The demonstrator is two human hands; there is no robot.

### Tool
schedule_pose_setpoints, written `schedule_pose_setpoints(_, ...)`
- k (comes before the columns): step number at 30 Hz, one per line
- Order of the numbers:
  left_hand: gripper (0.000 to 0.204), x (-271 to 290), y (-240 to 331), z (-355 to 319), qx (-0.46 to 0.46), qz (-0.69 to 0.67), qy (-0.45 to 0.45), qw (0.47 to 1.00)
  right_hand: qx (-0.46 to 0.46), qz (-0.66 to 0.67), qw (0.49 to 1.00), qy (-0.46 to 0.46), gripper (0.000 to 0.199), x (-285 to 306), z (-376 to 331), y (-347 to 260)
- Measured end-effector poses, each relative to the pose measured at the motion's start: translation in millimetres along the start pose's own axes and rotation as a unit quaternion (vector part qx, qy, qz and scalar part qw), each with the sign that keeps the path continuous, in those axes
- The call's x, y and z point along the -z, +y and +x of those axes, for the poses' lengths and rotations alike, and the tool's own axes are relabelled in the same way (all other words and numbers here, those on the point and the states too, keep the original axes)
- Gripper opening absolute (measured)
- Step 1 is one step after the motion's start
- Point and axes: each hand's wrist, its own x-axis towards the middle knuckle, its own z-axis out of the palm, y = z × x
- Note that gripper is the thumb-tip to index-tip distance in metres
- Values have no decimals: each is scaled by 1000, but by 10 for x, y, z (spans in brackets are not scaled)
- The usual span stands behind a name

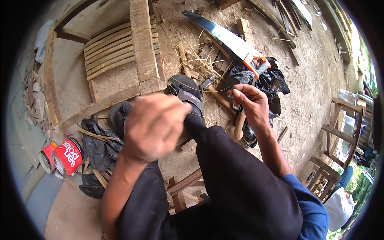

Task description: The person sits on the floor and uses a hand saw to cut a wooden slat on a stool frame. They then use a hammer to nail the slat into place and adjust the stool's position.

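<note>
The person sits low over bare dirt ground [308,92], knees in black trousers [236,176] drawn up, and both hands are raised over the legs. The left hand [154,126] is curled into a loose fist, blurred, its fingers closed towards the thumb; a thin pale strand [208,116] seems to run from it across to the right hand [248,102], though I cannot tell for sure that the left hand actually grips it. The right hand is closed too, fingertips pinched together above the knee, apparently on the other end of that strand. Just under the right hand lies a hammer with a steel head and pale wooden handle [230,110], resting on the ground beside a crumpled black plastic sheet [272,82]. A handsaw with a long shiny blade and an orange-and-grey handle [226,40] lies further out, its handle on the plastic. The person's foot in a dark grey sandal [188,94] presses against a curved wooden frame with a fan of narrow slats [110,52], which lies flat on the ground to the left. Dry straw and wood offcuts [192,54] are scattered between the frame and the saw. Near the left elbow two red-and-white tins [64,156] lie on their sides. Far right, wooden chair frames [340,132] stand, with another person [340,200] in a white top beside them.
</note>
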Motion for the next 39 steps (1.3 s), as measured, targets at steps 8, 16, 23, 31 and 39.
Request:
schedule_pose_setpoints(8,27,-342,204,-9,292,-272,-47,916,38,29,993,-110,16,-431,-146,-385)
schedule_pose_setpoints(16,18,-365,215,-58,374,-466,64,799,-34,121,978,-167,20,-748,-92,-355)
schedule_pose_setpoints(23,13,-310,144,-248,350,-461,78,812,-39,141,969,-199,24,-787,-80,-192)
schedule_pose_setpoints(31,15,-134,-101,-667,465,-439,80,764,95,-492,865,-43,29,68,487,777)
schedule_pose_setpoints(39,25,-256,-339,-874,519,-400,110,747,103,-541,834,36,54,142,228,1534)
